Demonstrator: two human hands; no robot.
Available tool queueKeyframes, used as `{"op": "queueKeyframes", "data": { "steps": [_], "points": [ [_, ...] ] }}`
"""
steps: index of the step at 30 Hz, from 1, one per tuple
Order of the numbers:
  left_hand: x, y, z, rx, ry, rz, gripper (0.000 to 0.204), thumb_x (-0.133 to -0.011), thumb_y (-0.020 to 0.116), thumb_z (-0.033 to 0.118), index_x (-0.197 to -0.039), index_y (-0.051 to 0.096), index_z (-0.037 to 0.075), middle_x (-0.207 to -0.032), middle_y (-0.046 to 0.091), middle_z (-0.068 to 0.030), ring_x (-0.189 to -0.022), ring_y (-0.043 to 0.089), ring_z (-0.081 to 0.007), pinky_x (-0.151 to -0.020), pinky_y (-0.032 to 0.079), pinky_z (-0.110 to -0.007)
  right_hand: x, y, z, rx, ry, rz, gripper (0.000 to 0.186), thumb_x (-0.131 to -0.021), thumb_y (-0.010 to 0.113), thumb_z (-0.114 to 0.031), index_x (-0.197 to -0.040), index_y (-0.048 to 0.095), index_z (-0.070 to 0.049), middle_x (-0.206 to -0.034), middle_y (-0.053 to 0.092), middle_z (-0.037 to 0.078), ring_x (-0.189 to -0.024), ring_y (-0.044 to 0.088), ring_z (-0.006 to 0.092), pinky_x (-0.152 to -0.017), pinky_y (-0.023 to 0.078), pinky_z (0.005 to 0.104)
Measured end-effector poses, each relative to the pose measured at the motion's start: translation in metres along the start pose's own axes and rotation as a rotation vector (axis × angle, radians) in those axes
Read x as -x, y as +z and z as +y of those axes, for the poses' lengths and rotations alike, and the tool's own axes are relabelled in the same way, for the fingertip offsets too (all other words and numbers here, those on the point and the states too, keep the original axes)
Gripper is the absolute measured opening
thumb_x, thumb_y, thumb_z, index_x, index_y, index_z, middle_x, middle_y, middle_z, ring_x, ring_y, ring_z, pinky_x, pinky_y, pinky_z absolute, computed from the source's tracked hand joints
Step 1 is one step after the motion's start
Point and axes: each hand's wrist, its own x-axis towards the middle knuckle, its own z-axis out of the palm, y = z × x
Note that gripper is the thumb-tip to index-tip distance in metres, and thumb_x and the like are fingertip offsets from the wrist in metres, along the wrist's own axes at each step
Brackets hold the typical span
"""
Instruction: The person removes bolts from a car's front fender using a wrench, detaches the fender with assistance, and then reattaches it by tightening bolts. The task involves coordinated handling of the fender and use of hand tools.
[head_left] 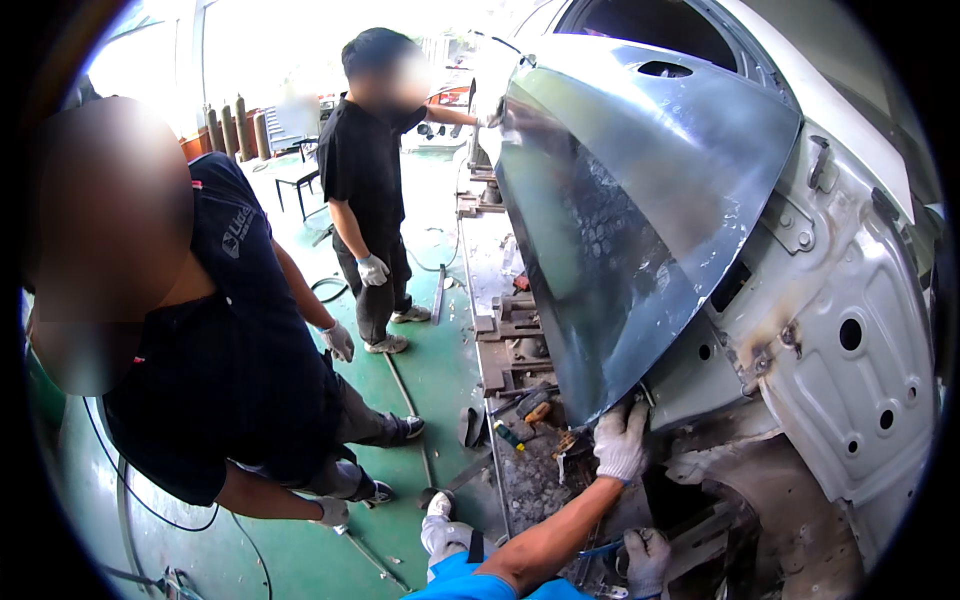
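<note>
Touching the lower corner of a large grey metal panel (640, 210), the gloved left hand (621, 440) has its fingers pointing up at the rim; whether they grip it cannot be told. The right hand (646, 560), low by the bottom of the view, has curled fingers near a thin blue item (600, 550), but whether it holds anything is unclear. The panel lies against the side of the car body (880, 350), above the metal platform (490, 240) and inward of that platform's left edge. A co-worker's gloved hand (488, 117) is at the panel's far left edge.

Judging by its look, the panel is thin sheet, light for its breadth yet awkward, stiff along its curve and springier across the flatter areas. Its smooth face would likely slide under gloves, dent easily, and its edges may be sharp. Better holds seem to be the lower corner and far edge together, with the oval opening (665, 69) as another grip.
</note>
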Motion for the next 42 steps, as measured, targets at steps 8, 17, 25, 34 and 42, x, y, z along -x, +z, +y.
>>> {"op": "queueKeyframes", "data": {
  "steps": [8, 17, 25, 34, 42],
  "points": [
    [-0.004, 0.007, -0.018, 0.031, -0.107, 0.015, 0.035, -0.099, 0.066, 0.023, -0.122, 0.071, -0.002, -0.11, 0.076, -0.0175, -0.097, 0.07, -0.0215, -0.091, 0.053, -0.035, 0.005, 0.008, 0.039, 0.061, 0.03, -0.023, 0.029, -0.093, 0.076, -0.028, -0.099, 0.073, 0.0, -0.092, 0.072, 0.016, -0.084, 0.066, 0.026, -0.082, 0.052, 0.0386],
    [0.0, -0.007, 0.018, 0.095, -0.017, -0.006, 0.037, -0.099, 0.06, 0.032, -0.11, 0.074, 0.0, -0.101, 0.073, -0.0258, -0.096, 0.069, -0.0434, -0.086, 0.052, -0.045, -0.002, 0.011, 0.027, 0.028, 0.117, -0.044, 0.031, -0.093, 0.076, -0.028, -0.098, 0.071, 0.001, -0.09, 0.072, 0.017, -0.082, 0.065, 0.0277, -0.082, 0.052, 0.0393],
    [-0.002, 0.002, -0.012, 0.021, -0.039, 0.015, 0.043, -0.096, 0.065, 0.041, -0.111, 0.074, 0.002, -0.1, 0.072, -0.0266, -0.093, 0.069, -0.0439, -0.082, 0.051, -0.049, -0.008, 0.021, 0.042, 0.087, 0.096, -0.127, 0.033, -0.094, 0.075, -0.028, -0.1, 0.07, 0.003, -0.09, 0.072, 0.017, -0.081, 0.063, 0.022, -0.081, 0.053, 0.0378],
    [-0.004, 0.001, -0.026, 0.163, -0.083, -0.085, 0.032, -0.099, 0.061, 0.03, -0.109, 0.075, 0.003, -0.097, 0.072, -0.0254, -0.092, 0.071, -0.0419, -0.08, 0.053, -0.046, -0.012, 0.029, 0.03, 0.108, 0.115, -0.161, 0.036, -0.095, 0.074, -0.031, -0.103, 0.07, 0.004, -0.092, 0.073, 0.016, -0.084, 0.065, 0.0208, -0.082, 0.054, 0.0373],
    [-0.006, -0.01, -0.012, 0.09, -0.009, -0.135, 0.032, -0.099, 0.063, 0.032, -0.112, 0.075, 0.005, -0.099, 0.072, -0.0254, -0.094, 0.071, -0.041, -0.081, 0.053, -0.044, -0.018, 0.035, 0.022, 0.121, 0.144, -0.166, 0.038, -0.096, 0.074, -0.033, -0.107, 0.071, 0.004, -0.095, 0.074, 0.016, -0.085, 0.066, 0.0206, -0.081, 0.054, 0.0367]
  ]
}}
